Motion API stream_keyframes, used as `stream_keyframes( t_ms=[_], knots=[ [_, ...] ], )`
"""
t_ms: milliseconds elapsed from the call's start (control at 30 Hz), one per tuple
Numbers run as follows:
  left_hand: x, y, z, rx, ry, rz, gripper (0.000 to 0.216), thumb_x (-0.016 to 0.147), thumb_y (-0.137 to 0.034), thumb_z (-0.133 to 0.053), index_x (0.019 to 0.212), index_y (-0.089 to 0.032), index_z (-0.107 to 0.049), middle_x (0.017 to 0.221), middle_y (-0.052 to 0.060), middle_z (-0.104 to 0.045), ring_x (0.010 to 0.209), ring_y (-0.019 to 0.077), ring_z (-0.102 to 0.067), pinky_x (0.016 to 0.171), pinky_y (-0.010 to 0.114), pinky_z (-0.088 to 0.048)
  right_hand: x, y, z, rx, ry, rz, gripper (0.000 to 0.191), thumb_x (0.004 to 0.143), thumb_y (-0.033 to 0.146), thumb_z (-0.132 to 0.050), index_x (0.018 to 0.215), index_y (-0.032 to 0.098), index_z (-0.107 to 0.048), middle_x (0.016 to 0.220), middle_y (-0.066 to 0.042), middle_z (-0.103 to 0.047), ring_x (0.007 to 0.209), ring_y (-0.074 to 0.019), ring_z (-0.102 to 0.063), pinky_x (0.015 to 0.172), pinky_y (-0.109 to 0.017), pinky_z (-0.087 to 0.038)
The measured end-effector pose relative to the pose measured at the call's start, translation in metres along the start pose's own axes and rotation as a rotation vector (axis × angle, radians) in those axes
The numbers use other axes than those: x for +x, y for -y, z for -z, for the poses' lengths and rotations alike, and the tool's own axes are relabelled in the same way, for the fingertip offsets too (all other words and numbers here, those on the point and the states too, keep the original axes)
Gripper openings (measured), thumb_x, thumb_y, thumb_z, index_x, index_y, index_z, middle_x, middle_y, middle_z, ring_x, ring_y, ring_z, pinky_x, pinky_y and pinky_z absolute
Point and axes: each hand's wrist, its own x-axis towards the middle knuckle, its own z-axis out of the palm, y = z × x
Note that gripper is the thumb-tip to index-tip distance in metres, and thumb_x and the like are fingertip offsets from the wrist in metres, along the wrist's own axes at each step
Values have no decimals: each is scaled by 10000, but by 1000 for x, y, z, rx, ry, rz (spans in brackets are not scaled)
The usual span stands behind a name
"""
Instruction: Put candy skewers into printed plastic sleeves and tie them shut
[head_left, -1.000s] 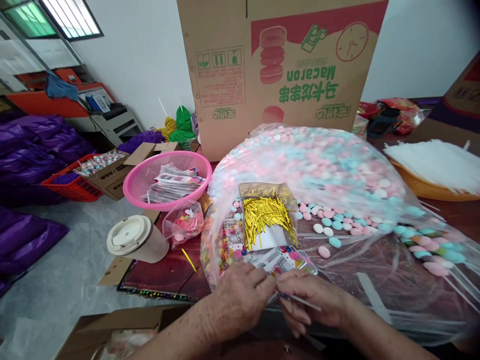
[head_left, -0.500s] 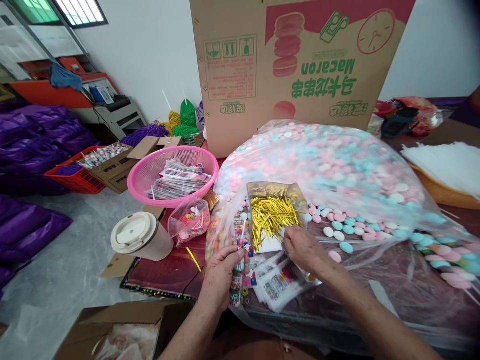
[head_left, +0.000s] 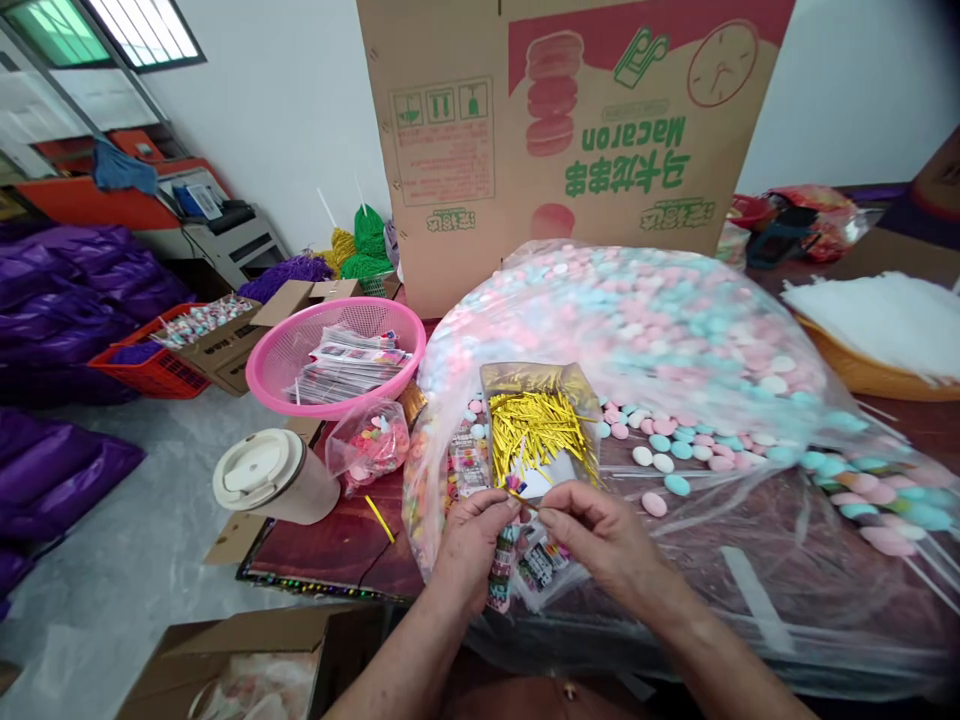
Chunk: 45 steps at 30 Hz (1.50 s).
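My left hand (head_left: pixel 471 545) is closed round a narrow packet of coloured candy (head_left: pixel 501 568), held upright by its gathered top. My right hand (head_left: pixel 596 535) pinches a gold twist tie (head_left: pixel 529 499) right at the top of that packet, fingertips nearly touching those of the left. Just beyond both hands stands an open clear box of gold twist ties (head_left: pixel 538 432). More printed packets (head_left: pixel 544 562) lie beneath my hands. Behind them is a big clear bag of pink and blue candies (head_left: pixel 637 320).
A pink basket of filled packets (head_left: pixel 337 355) sits at the left, with a lidded cup (head_left: pixel 274 478) and a small bag of sweets (head_left: pixel 369 443) in front. A tall Macaron carton (head_left: pixel 570 140) stands behind. An orange basin of white sticks (head_left: pixel 877 335) is at the right.
My right hand has come back from the box of gold ties with one tie and met the left hand. My left hand has raised the packet slightly.
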Motion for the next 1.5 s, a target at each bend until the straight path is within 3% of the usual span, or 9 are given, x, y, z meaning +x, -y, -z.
stream_keyframes(
  t_ms=[133, 500, 733, 900, 1033, 1133, 1300, 1400, 1500],
  knots=[
    [-3, 8, -5, 45, 22, -67, 102, 582, -220, -657, 594, -136, -599, 501, -43, -536, 447, 63, -463, 465, 177, -359, 2, -5, -9, -114, -46, 21, 270, 801, 383, -514, 640, 166, -515, 552, 34, -485, 534, -94, -413, 503, -211, -330],
    [-12, 16, 8, 168, 183, -71, 231, 656, -343, -672, 661, -136, -572, 508, -51, -478, 394, 42, -368, 396, 168, -278, -8, -14, -3, -5, 115, -23, 299, 789, 419, -520, 620, 179, -461, 524, 54, -448, 479, -80, -378, 461, -201, -307],
    [-16, 13, 6, 120, 230, 7, 192, 693, -350, -623, 695, -169, -559, 466, -71, -459, 331, 53, -339, 341, 179, -238, -11, -13, -11, -131, 0, 30, 319, 839, 424, -459, 633, 180, -468, 544, 40, -467, 508, -92, -398, 479, -209, -324],
    [-22, 14, 10, 216, 239, -114, 171, 715, -290, -631, 817, -154, -658, 708, 0, -612, 648, 116, -534, 644, 221, -420, -10, -11, -13, -291, -83, 122, 281, 821, 345, -458, 587, 189, -460, 530, 30, -479, 507, -104, -407, 475, -214, -318],
    [-23, 16, 8, 130, 199, -144, 246, 720, -384, -657, 784, -147, -659, 700, 1, -608, 660, 117, -530, 646, 223, -409, -11, -18, -12, -293, -153, 94, 179, 807, 349, -512, 741, 184, -539, 536, 34, -508, 504, -113, -448, 475, -216, -339],
    [-22, 11, 9, 26, 252, -38, 241, 644, -343, -741, 711, -127, -655, 631, -6, -588, 567, 92, -519, 578, 212, -408, -14, -18, -7, -265, -62, 161, 197, 840, 349, -499, 904, 182, -581, 570, 27, -536, 527, -121, -489, 493, -215, -372],
    [-22, 1, 14, -54, 511, 284, 389, 459, -321, -845, 709, -97, -650, 526, 10, -587, 416, 101, -508, 415, 215, -394, -16, 6, 12, -416, 249, 527, 253, 913, 285, -400, 852, 185, -624, 684, -19, -609, 622, -126, -539, 585, -219, -388],
    [-23, 1, 13, -134, 479, 235, 507, 470, -256, -850, 906, -146, -615, 563, -11, -607, 457, 109, -553, 437, 200, -419, -12, 13, 16, -348, 380, 456, 278, 919, 291, -408, 750, 189, -605, 638, 20, -582, 576, -92, -511, 554, -183, -372],
    [-23, 5, 11, -196, 372, 156, 558, 536, -231, -821, 1017, -217, -539, 548, -52, -585, 455, 106, -557, 423, 179, -414, -8, 8, 12, -281, 261, 382, 302, 895, 323, -449, 651, 174, -547, 586, 32, -529, 550, -87, -468, 530, -183, -363]
  ],
)
